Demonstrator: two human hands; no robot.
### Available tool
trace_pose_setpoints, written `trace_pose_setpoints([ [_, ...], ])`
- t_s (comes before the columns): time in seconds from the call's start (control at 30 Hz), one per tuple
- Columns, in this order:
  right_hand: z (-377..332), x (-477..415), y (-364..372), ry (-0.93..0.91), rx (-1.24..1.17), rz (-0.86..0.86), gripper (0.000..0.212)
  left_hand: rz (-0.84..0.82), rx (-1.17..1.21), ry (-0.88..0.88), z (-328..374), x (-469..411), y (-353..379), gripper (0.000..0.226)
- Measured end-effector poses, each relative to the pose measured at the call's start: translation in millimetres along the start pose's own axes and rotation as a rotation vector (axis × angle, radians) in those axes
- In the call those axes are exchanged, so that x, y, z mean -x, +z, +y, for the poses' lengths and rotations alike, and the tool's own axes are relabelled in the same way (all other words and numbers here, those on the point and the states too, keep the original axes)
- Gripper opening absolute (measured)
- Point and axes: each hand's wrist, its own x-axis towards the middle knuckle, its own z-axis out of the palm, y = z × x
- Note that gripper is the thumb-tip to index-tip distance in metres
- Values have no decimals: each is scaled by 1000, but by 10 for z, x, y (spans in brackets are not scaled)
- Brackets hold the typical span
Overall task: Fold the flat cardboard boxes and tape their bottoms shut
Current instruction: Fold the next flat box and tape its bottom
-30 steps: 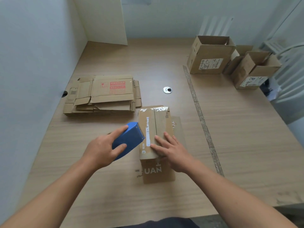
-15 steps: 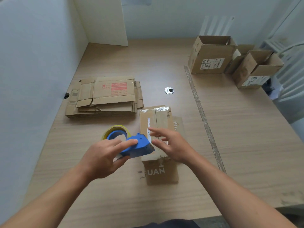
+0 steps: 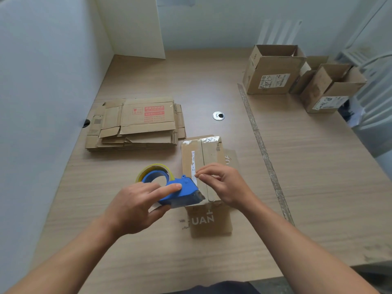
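A small cardboard box (image 3: pixel 212 153) stands bottom up in the middle of the table (image 3: pixel 318 187), its two flaps closed and clear tape shining at its far edge. My left hand (image 3: pixel 135 206) grips a blue tape dispenser (image 3: pixel 182 192) with a yellowish tape roll (image 3: pixel 148 169), its nose against the box's near left corner. Above the flaps, my right hand (image 3: pixel 229 185) has its thumb and forefinger meeting just beside the dispenser's nose. No tape shows between them. A stack of flat boxes (image 3: pixel 137 124) lies at the left.
Two open folded boxes (image 3: pixel 273 68) (image 3: pixel 333 88) stand at the far right, with a third partly hidden between them. A round metal grommet (image 3: pixel 218 115) sits mid-table. A worn tape line (image 3: pixel 263 149) runs down the table. A wall borders the left side.
My left hand turned the dispenser and brought its nose down to the box's near corner. My right hand lifted off the flaps and drew its fingertips together beside the dispenser.
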Motion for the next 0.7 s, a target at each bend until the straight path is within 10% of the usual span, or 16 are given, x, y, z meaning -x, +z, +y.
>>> trace_pose_setpoints([
  [0.7,658,625,-356,419,-31,145,22,-681,350,-440,-74,-117,-86,49],
])
